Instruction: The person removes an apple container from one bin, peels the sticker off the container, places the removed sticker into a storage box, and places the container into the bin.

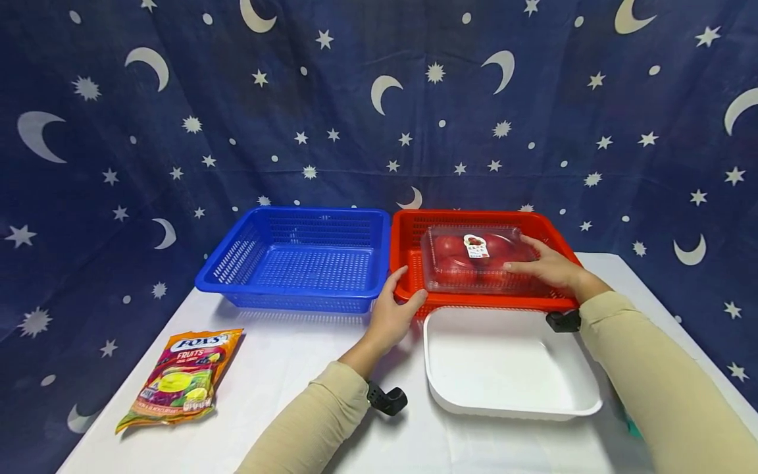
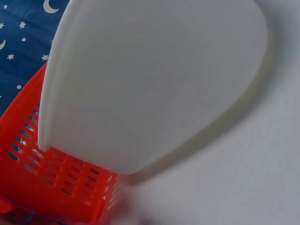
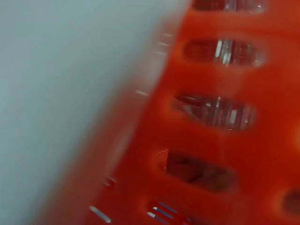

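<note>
A clear plastic box of round red fruit, with a white label on its lid, sits inside the red basket. At the box's right end is my right hand, its thumb over the lid and a finger along the far side; the remaining fingers are hidden. My left hand is by the basket's front left corner, thumb and fingers spread, holding nothing. In the right wrist view, ridged clear plastic shows through the slots of the basket wall.
In front of the red basket stands a white tub, beside my right forearm. A blue basket adjoins it on the left. An orange candy bag lies at front left. Part of a teal thing shows under my right sleeve. A starry curtain hangs behind.
</note>
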`<state>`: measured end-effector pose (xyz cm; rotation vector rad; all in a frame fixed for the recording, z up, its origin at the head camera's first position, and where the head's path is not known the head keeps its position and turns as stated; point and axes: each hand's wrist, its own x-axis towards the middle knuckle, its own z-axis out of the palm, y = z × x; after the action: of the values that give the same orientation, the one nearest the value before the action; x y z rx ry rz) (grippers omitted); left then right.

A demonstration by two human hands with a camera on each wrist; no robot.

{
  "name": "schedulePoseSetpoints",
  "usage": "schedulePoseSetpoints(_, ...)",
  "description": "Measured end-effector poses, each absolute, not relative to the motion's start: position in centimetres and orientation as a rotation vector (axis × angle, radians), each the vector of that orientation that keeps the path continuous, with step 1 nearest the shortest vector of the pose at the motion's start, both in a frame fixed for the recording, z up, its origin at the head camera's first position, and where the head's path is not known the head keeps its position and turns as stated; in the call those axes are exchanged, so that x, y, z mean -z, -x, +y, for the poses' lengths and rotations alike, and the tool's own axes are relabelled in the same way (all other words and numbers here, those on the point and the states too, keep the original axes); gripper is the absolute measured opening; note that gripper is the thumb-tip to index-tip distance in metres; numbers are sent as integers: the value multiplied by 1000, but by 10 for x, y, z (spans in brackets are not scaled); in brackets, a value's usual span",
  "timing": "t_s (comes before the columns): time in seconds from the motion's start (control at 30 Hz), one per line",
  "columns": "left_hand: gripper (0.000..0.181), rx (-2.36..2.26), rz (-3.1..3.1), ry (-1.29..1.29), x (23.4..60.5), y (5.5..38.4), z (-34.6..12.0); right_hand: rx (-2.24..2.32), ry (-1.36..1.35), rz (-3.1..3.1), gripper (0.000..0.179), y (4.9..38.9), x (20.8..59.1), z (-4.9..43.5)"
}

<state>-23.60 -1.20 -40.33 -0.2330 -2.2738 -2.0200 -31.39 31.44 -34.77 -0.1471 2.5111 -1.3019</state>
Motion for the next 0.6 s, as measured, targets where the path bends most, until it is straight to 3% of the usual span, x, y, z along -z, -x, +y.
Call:
schedulePoseSetpoints(0.33, 65, 2022, -2277, 239, 404, 237, -12, 1217, 223, 2686, 93, 305, 337, 311)
schedulePoseSetpoints(0.6, 65, 2006, -2290, 222, 403, 237, -12, 1450, 260, 2639, 78, 298, 329, 299)
